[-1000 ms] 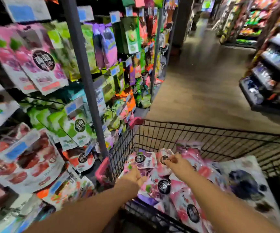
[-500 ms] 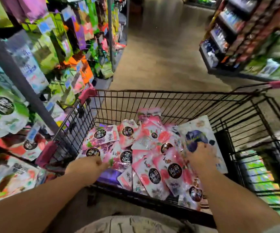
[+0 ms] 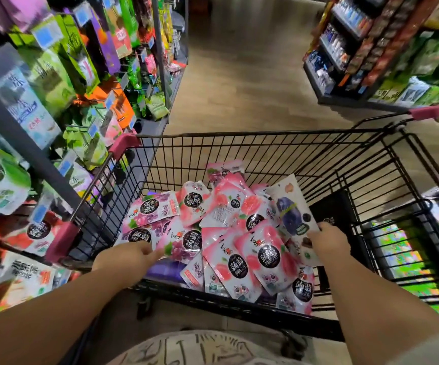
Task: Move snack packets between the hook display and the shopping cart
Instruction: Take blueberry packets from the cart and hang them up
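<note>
Left hand (image 3: 131, 255) pinched on purple packet (image 3: 184, 241) corner, right hand (image 3: 328, 241) curled on blueberry packet (image 3: 290, 210) edge; pile lodged between hands in cart (image 3: 239, 134), hook display (image 3: 50, 75) left. Risk: slick corner slipped, neighbours dragged out when lifted.

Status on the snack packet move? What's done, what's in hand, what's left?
Done: a pile of pink packets already lies in the shopping cart. In hand: the left hand pinches a purple grape packet, the right hand grips the blueberry packet, both low in the cart. Left: the hook display holds many packets; whether these two are coming out or being settled, I cannot tell.
</note>
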`<action>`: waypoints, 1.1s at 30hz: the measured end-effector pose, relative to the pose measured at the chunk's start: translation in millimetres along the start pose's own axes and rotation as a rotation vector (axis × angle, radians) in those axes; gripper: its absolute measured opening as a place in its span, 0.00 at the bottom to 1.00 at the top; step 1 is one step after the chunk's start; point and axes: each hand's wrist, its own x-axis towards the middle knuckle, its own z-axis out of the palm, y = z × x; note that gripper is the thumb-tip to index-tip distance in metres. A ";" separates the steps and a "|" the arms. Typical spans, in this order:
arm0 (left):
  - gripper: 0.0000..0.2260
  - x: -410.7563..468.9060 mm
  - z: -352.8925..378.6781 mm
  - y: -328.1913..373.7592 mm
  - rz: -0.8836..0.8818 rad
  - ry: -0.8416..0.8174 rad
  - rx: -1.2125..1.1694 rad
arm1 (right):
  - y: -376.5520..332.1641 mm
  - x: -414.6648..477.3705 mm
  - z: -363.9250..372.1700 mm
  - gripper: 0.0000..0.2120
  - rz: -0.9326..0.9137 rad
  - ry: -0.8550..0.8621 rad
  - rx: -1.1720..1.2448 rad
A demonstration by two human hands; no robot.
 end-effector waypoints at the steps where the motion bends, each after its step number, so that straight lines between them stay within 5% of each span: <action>1: 0.23 -0.2 -0.2 0.1 0.000 -0.001 0.000 | -2.1 -3.0 -0.4 0.07 -0.035 -0.032 -0.015; 11: 0.21 -0.6 -1.9 -0.8 0.031 -0.082 -0.013 | -73.4 -45.3 -10.0 0.12 -0.395 0.096 0.271; 18: 0.17 -14.4 -17.9 0.5 0.046 -0.175 -0.193 | -153.4 -88.2 -23.9 0.15 -0.554 -0.101 0.637; 23: 0.32 -40.7 -51.6 -7.1 0.070 -0.156 -0.743 | -211.2 -123.7 -31.1 0.10 -0.662 -0.358 0.831; 26: 0.27 -47.2 -70.4 -19.8 0.102 -0.009 -0.987 | -242.2 -141.7 -27.5 0.15 -0.698 -0.524 0.946; 29: 0.10 -61.6 -89.5 -37.3 0.153 0.135 -1.242 | -273.8 -170.6 -34.4 0.06 -0.777 -0.618 1.080; 33: 0.14 -80.3 -113.1 -56.6 0.159 0.325 -1.516 | -313.1 -204.3 -43.3 0.08 -0.844 -0.756 1.162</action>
